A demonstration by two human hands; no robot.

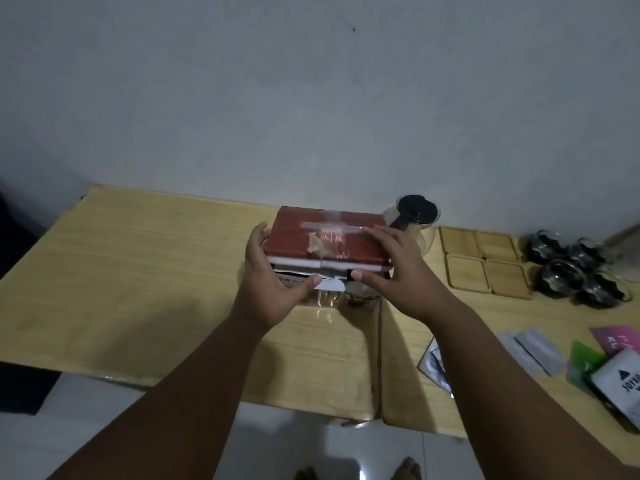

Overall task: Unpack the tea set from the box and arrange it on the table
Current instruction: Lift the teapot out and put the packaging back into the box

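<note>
As the red box stands on the wooden counter near the wall, it is held from both sides — the left hand is cupped round its left end, thumb pressed to the front flap, while the right hand is spread over the taped lid, thumb hooked at the front edge. A glass teapot is seen just behind the box; four wooden coasters and four glass cups are set out to its right.
</note>
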